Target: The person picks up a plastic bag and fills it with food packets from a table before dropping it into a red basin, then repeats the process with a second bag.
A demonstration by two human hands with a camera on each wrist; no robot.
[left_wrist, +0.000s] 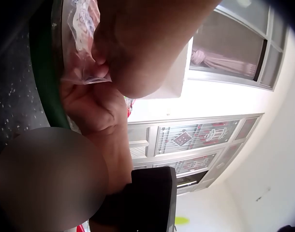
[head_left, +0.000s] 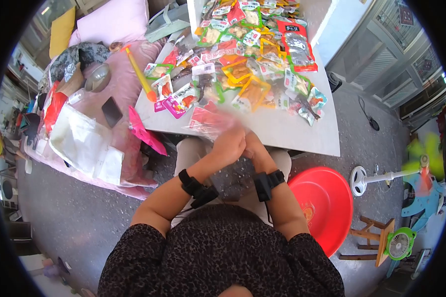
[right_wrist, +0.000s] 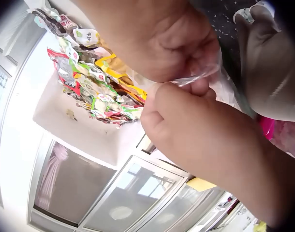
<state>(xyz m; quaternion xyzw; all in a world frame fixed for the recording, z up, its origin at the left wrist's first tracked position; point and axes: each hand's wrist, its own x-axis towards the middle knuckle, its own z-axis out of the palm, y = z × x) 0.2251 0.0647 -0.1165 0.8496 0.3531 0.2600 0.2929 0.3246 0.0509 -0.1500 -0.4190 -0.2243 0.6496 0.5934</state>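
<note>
At far left a bed with a pink cover carries a white sack, a dark flat item and a yellow stick. Next to it stands a pale table, its far half piled with snack packets in red, green, orange and yellow wrappers. At the table's near edge the left hand is curled, fingertips pinching the rim of a clear plastic bag. The bag hangs blurred just over the table edge, something pinkish-red showing through it; its contents cannot be identified. The right hand touches the left, likewise curled, thumb and fingers pinching the same film from the other side. Both wrist views confirm the thin plastic drawn taut between the two closed grips. Each wrist wears a black strap. On the floor to the right lies a red basin, partly hidden by the forearm; its contents cannot be made out. Further right stands a green fan.
</note>
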